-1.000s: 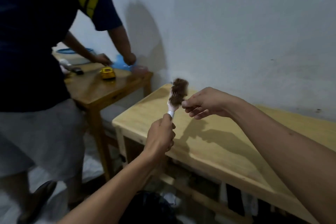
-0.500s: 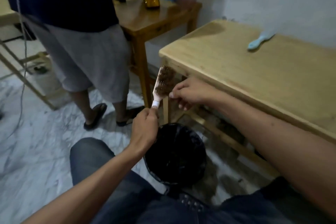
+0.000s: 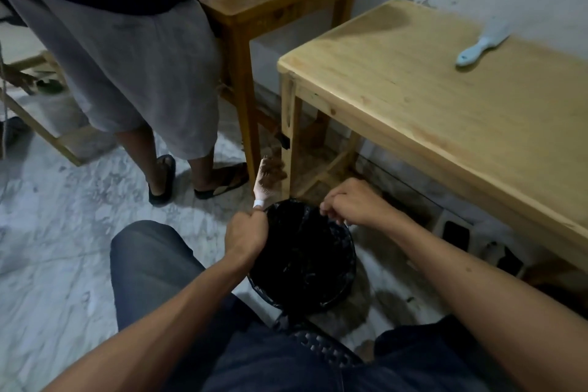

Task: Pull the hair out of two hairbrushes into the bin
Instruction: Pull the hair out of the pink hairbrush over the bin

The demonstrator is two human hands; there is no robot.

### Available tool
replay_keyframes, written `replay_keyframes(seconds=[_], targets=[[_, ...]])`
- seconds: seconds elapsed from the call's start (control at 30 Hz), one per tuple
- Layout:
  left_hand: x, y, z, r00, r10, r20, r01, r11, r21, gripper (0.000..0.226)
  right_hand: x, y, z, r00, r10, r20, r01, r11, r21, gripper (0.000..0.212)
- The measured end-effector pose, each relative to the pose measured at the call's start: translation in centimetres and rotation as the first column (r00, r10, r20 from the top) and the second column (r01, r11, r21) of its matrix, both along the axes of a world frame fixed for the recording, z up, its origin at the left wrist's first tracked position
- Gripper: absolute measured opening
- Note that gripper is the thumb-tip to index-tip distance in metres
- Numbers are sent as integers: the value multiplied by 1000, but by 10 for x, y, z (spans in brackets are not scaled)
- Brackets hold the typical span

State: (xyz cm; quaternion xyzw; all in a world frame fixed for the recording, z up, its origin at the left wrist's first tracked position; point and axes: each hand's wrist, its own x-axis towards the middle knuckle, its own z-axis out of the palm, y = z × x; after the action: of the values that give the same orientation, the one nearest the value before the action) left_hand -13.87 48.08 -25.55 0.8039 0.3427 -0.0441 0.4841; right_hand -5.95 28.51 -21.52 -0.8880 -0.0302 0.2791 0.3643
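My left hand point(image 3: 246, 232) grips the handle of a white hairbrush point(image 3: 265, 183), which stands upright just past the far left rim of the black-lined bin point(image 3: 345, 277). Brown hair clogs the brush's upper bristles, while the lower bristles show white. My right hand point(image 3: 351, 202) hovers over the bin's far rim, apart from the brush, with its fingertips pinched together and pointing down. I cannot make out what is between them. A second, light blue hairbrush point(image 3: 480, 48) lies on the pale wooden table point(image 3: 397, 99) at the right.
Another person in grey shorts point(image 3: 133, 73) and sandals stands close on the left, at a darker wooden table point(image 3: 270, 0) with a yellow object on it. My knees in dark jeans flank the bin. The floor is marbled tile.
My view tipped down from the tabletop to the floor and bin. Both hands dropped toward the bin. My right hand left the brush head and moved right over the bin, and the lower bristles are now bare.
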Motion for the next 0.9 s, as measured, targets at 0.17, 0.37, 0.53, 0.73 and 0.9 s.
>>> replay_keyframes(seconds=[0.17,0.37,0.53,0.73,0.9], targets=[[-2,-11,-5,980,-195,30,184,956,227,41,10,-11,-21,988,93,-123,-104,991,-81,28],[1,-22,-7,943,-327,61,273,864,423,36,20,8,-40,951,-16,-308,145,905,400,18],[12,-7,-11,969,-247,11,223,895,386,41,25,11,-61,993,3,-115,33,951,307,18],[19,24,-20,998,-58,-19,61,929,365,46,18,-8,-49,966,234,-109,-214,962,169,13],[5,17,-17,985,-171,10,151,895,421,40,22,7,-47,958,222,-183,-206,973,105,55]])
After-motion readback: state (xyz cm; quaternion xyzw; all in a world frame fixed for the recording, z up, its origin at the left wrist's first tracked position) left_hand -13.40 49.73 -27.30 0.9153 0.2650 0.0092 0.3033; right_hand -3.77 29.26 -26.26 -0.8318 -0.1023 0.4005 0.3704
